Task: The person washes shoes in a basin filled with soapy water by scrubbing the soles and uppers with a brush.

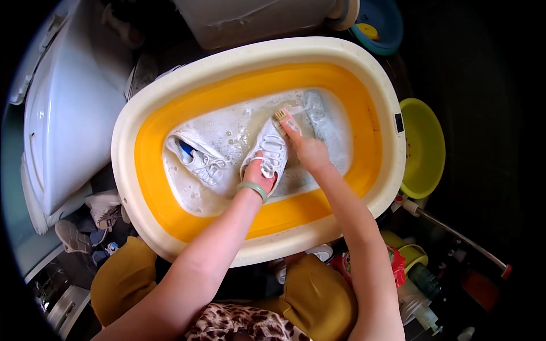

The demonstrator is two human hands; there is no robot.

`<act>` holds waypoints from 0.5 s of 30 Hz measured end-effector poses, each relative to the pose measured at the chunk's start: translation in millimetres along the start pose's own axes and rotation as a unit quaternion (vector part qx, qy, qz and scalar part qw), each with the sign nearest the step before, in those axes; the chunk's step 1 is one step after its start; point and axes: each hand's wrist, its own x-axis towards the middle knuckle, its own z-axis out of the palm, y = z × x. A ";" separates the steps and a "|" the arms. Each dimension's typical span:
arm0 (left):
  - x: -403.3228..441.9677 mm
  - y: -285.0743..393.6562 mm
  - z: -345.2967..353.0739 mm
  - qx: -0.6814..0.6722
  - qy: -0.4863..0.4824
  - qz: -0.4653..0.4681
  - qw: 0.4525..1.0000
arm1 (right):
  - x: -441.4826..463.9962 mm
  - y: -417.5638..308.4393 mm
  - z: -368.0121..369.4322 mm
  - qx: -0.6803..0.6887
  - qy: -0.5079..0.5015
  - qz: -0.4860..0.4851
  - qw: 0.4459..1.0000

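Observation:
My left hand (259,175) is inside the opening of a white lace-up sneaker (272,149), holding it up over the soapy water with its toe pointing away from me. In my right hand (310,150) is a pink scrubbing brush (288,122), its bristles at the sneaker's toe on the right side. A second white sneaker (200,162) with a blue patch inside lies in the suds to the left. Around both hands is a large oval basin (372,136) with a cream rim and orange wall. A greyish, submerged shape shows at the basin's right end; I cannot tell what it is.
A white toilet-like fixture (77,108) stands at the left, with several shoes (74,236) below it. A yellow-green basin (424,149) is at the right, and a blue basin (389,25) at the top right. A metal pole (460,236) and bottles lie lower right.

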 end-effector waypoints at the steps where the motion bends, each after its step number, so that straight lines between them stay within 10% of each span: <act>1: 6.4 1.6 -4.3 -0.018 -0.017 -0.002 1.000 | -2.6 -6.4 1.6 0.046 -0.003 0.015 0.999; 6: 5.6 20.4 -8.3 0.066 -0.046 -0.014 0.997 | -72.3 -36.6 19.7 0.339 -0.148 -0.049 0.928; 10: 2.7 18.4 -13.1 0.048 -0.087 -0.042 0.994 | -66.0 -36.2 -38.6 0.112 -0.218 -0.045 0.968; 12: -3.0 19.9 -2.8 0.050 -0.049 -0.008 0.997 | -26.5 -23.2 -9.8 0.122 -0.024 -0.053 0.991; 15: -7.4 25.5 2.7 0.065 -0.026 0.008 0.998 | -0.9 -26.6 -16.4 0.123 -0.040 0.021 0.991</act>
